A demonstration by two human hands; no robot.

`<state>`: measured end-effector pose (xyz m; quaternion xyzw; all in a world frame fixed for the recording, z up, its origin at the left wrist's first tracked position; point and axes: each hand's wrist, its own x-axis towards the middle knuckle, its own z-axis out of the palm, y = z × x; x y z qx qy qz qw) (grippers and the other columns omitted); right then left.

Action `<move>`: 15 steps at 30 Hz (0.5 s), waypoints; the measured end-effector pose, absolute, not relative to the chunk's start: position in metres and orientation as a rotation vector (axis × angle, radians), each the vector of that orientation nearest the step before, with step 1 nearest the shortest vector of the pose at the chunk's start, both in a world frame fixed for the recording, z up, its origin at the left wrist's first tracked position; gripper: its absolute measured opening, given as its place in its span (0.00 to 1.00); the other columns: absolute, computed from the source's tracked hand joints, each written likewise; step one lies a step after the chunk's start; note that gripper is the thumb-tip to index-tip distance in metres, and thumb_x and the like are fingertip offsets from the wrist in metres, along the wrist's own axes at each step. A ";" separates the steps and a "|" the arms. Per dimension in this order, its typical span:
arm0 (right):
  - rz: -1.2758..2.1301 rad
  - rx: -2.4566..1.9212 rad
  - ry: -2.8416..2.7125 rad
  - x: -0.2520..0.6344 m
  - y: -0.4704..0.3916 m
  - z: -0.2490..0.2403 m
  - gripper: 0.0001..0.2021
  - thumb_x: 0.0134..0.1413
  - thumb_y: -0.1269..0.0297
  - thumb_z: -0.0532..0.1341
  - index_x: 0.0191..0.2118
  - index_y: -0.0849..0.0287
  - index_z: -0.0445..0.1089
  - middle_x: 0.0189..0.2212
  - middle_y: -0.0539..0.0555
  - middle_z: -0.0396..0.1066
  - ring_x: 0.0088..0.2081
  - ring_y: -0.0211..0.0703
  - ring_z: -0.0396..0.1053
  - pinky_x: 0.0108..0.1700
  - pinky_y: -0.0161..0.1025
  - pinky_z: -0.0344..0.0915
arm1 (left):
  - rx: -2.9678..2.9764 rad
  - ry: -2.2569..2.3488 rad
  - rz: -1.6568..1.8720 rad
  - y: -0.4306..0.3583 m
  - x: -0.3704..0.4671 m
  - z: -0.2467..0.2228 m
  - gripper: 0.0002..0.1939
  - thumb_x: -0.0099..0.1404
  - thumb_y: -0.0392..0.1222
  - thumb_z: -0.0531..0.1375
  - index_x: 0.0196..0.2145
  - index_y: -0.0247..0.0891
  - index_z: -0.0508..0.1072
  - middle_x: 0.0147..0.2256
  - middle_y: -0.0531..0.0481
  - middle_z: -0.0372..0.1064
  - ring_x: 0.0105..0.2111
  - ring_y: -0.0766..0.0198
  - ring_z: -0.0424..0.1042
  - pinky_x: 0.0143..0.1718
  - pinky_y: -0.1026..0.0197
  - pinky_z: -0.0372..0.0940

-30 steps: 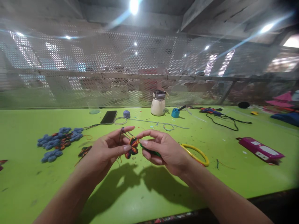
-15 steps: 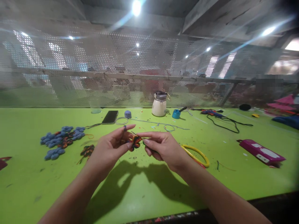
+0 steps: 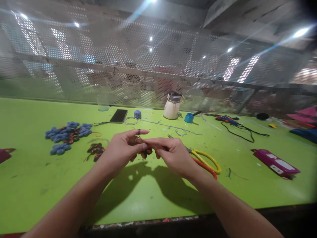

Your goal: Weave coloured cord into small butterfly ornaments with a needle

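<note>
My left hand pinches a small crochet piece in dark, red and orange yarn between thumb and fingers. Dark yarn is looped round its raised index finger. Pressed up close from the right, my right hand is closed, its index fingertip at the top of the piece. It grips a thin crochet hook, now mostly hidden by the fingers. To the left lie a dark orange crochet flower and a cluster of blue and orange crochet flowers.
Scissors with yellow and red handles lie beside my right wrist. Farther back are a phone, a blue yarn ball, a jug and a blue pot. A glue gun and magenta box are at right.
The view has tilted and shifted a little. My right hand has closed in on the crochet piece, and the hook tip that showed before is now hidden. More of the scissors shows.
</note>
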<state>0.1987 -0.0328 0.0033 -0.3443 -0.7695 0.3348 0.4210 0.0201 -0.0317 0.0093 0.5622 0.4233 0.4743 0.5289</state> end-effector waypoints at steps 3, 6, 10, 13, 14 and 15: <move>1.006 -0.925 -1.823 0.197 -0.031 0.001 0.14 0.56 0.69 0.58 0.45 0.55 0.78 0.19 0.47 0.65 0.20 0.32 0.56 0.24 0.32 0.52 | 1.274 0.983 1.141 -0.032 0.021 0.009 0.29 0.49 0.38 0.70 0.49 0.30 0.72 0.24 0.50 0.77 0.23 0.64 0.73 0.28 0.61 0.67; 1.344 -0.994 -1.601 0.196 -0.029 -0.001 0.15 0.54 0.65 0.60 0.47 0.59 0.76 0.15 0.45 0.62 0.15 0.29 0.49 0.19 0.31 0.44 | 1.259 0.981 1.147 -0.028 0.020 0.005 0.31 0.48 0.39 0.71 0.50 0.30 0.72 0.23 0.50 0.76 0.24 0.62 0.74 0.31 0.60 0.68; 1.591 -0.962 -1.447 0.196 -0.028 0.000 0.19 0.50 0.64 0.62 0.48 0.63 0.75 0.14 0.44 0.62 0.14 0.27 0.48 0.17 0.31 0.40 | 1.280 0.996 1.060 -0.022 0.014 0.001 0.33 0.49 0.39 0.71 0.52 0.30 0.71 0.25 0.48 0.77 0.26 0.60 0.76 0.32 0.59 0.68; 1.620 -0.982 -1.445 0.196 -0.027 0.000 0.18 0.47 0.62 0.65 0.45 0.64 0.76 0.14 0.44 0.62 0.14 0.26 0.48 0.17 0.31 0.39 | 1.302 0.980 0.974 -0.020 0.011 0.000 0.33 0.50 0.38 0.70 0.54 0.30 0.70 0.27 0.47 0.78 0.26 0.61 0.76 0.34 0.58 0.68; 1.623 -1.007 -1.440 0.196 -0.027 0.000 0.18 0.47 0.61 0.65 0.44 0.64 0.76 0.13 0.44 0.62 0.14 0.26 0.48 0.17 0.30 0.39 | 1.317 0.979 0.971 -0.020 0.012 0.000 0.33 0.51 0.38 0.70 0.55 0.30 0.69 0.26 0.47 0.78 0.26 0.62 0.76 0.34 0.58 0.68; 1.626 -1.033 -1.428 0.196 -0.026 0.000 0.18 0.46 0.61 0.65 0.44 0.64 0.75 0.13 0.44 0.62 0.13 0.26 0.48 0.17 0.30 0.38 | 1.336 0.984 0.983 -0.020 0.014 0.000 0.34 0.51 0.38 0.70 0.55 0.30 0.68 0.26 0.47 0.78 0.25 0.62 0.75 0.33 0.59 0.68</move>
